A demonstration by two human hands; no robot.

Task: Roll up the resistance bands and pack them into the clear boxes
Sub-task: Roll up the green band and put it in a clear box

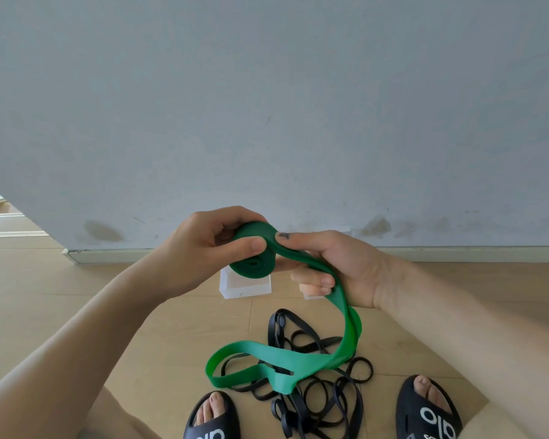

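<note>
A green resistance band is partly wound into a tight roll, which I hold in the air above the floor. My left hand grips the roll, thumb pressed on its side. My right hand holds the loose stretch of the band just beside the roll; the rest hangs down and loops over a pile of thin black bands on the floor. A clear box stands on the floor under the roll. A second clear box is mostly hidden behind my right hand.
A grey wall with a pale skirting board rises right behind the boxes. The floor is light wood. My feet in black slides flank the black bands at the bottom.
</note>
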